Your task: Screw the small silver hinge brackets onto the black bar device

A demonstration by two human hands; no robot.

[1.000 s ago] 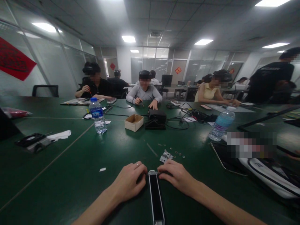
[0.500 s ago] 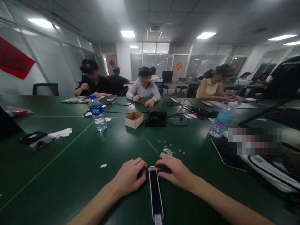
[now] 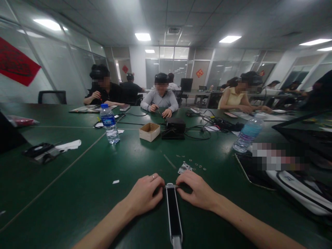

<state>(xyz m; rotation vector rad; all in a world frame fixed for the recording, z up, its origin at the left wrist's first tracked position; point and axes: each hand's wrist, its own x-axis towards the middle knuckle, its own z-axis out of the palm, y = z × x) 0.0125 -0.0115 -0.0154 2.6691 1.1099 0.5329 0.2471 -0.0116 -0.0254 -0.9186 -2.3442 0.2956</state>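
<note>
The bar (image 3: 174,211) lies between the left hand (image 3: 145,191) and the right hand (image 3: 196,191), equally near, its long axis pointing away from the person, both hands pinching its far end.

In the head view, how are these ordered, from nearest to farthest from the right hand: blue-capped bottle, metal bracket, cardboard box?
From the right hand:
1. Metal bracket: just beyond it.
2. Cardboard box: farther ahead, to the left.
3. Blue-capped bottle: beyond the box's left side.

Left of the left hand (image 3: 146,192), the green counter (image 3: 85,200) offers passage, but a metal bracket (image 3: 185,168) and small rings (image 3: 200,166) obstruct the way beyond the right hand (image 3: 195,190).
</note>
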